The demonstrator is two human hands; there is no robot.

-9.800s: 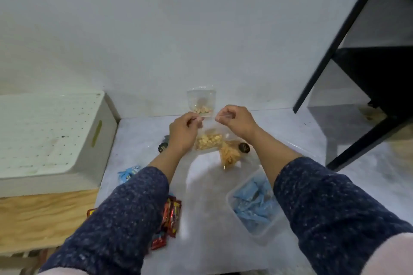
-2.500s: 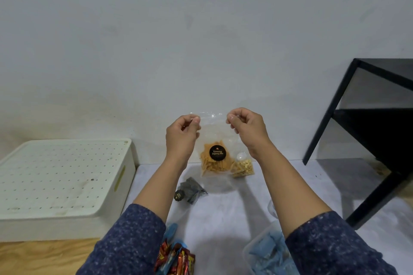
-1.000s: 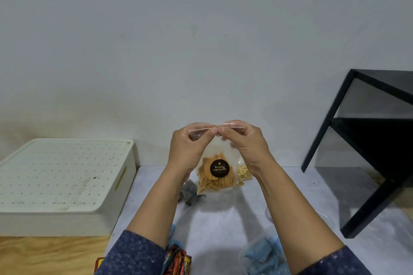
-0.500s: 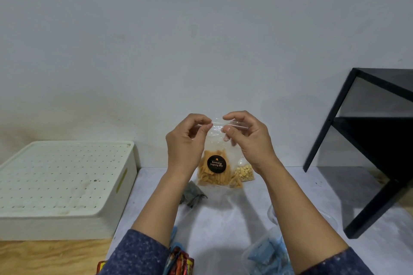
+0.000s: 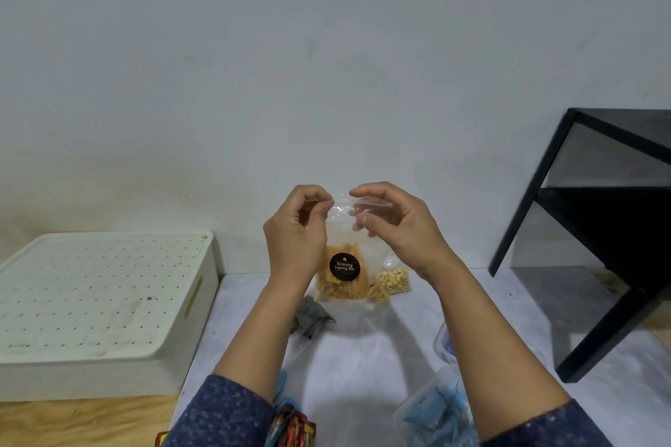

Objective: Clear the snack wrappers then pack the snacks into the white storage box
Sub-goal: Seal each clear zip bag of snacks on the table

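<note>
**Both hands at the mouth of a clear snack bag, held above the tabletop**

Left hand [image 5: 296,239]: fingers curled, grip pinching the top left edge of the clear bag [image 5: 348,250] between thumb and fingertips. Right hand [image 5: 394,225]: fingers arched over the top right of the bag mouth, thumb below, grip pinching the plastic rim. The two hands are close together, not touching.

The bag hangs upright below the hands, off the tabletop [image 5: 363,356]. Its lower half holds orange stick-shaped snacks under a round black label [image 5: 344,266] with orange lettering. The upper half is see-through.

A smaller clear bag of pale yellow nuggets [image 5: 394,279] stands behind and to the right of the held bag, near the wall. A crumpled grey wrapper [image 5: 310,316] lies on the tabletop just below the left wrist. A clear tub of blue-wrapped sweets [image 5: 432,414] sits at the near right, partly hidden by the right forearm. Red and orange snack packets [image 5: 294,428] lie at the near edge beside the left sleeve.

White storage box [image 5: 98,305]: on the wooden surface to the left of the tabletop, touching its edge, perforated lid on. A black frame stand [image 5: 595,229] occupies the right side.
</note>
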